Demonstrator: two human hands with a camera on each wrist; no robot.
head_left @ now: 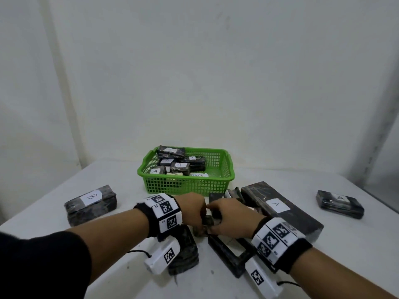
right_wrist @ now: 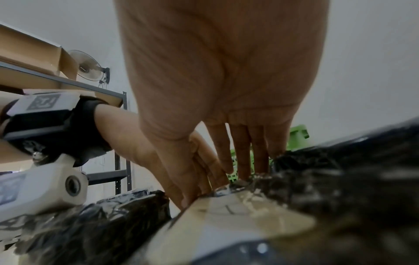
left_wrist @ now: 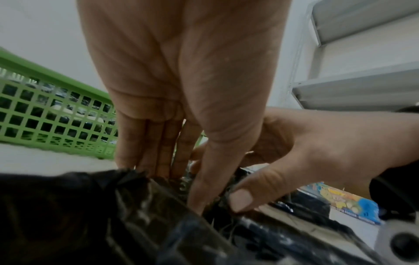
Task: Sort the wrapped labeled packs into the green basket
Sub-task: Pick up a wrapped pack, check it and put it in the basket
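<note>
The green basket (head_left: 185, 186) stands at mid-table and holds several dark wrapped packs with white labels. In front of it both hands meet over a small dark wrapped pack (head_left: 208, 222). My left hand (head_left: 201, 219) pinches it between thumb and fingers (left_wrist: 158, 161). My right hand (head_left: 213, 224) grips the same pack from the other side, its thumb (left_wrist: 241, 199) pressed on the wrap. The pack's label is hidden. More packs lie on the table: one marked B (head_left: 90, 203) at left, a long one marked A (head_left: 280, 210) and a smaller A pack (head_left: 340, 203) at right.
A dark pack (head_left: 185, 253) lies under my left wrist. Another with a pale label (head_left: 226, 251) lies under my right hand. A few small packs (head_left: 228, 194) sit between the basket and the long pack. The white table (head_left: 121, 180) meets a white wall behind.
</note>
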